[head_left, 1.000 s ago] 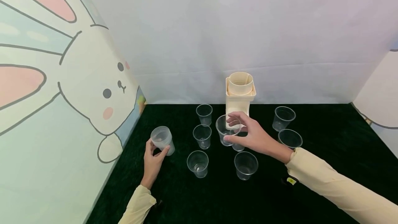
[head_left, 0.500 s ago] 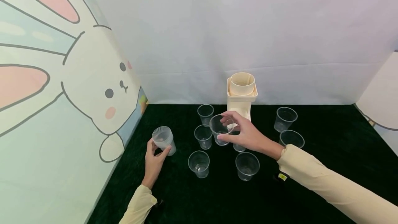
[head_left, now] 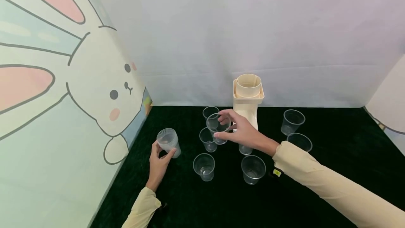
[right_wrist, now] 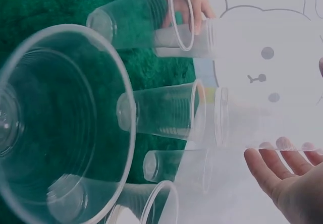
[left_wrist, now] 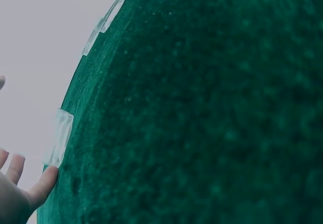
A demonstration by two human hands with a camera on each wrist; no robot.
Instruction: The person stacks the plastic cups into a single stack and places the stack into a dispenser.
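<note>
Right hand: the right hand (head_left: 243, 134) is up off the cloth with a clear cup (head_left: 218, 127) pinched at the rim, thumb below, fingers curled over the far edge.
Held cup: it hangs tilted above the cloth, mouth toward the camera, just over the loose cups in the middle cluster and in front of the cream holder (head_left: 248, 99).
Left hand: the left hand (head_left: 158, 163) wraps its thumb and fingers round a stack of cups (head_left: 169, 142) standing upright at the left edge of the cloth, close to the bunny wall (head_left: 104, 94).
Loose cups: single clear cups stand scattered on the dark green cloth (head_left: 332, 157), some near the right hand, two well apart on the right.
Right wrist view: the held cup's rim (right_wrist: 222, 118) shows edge-on above the fingertips (right_wrist: 267, 158), other cups around it.
</note>
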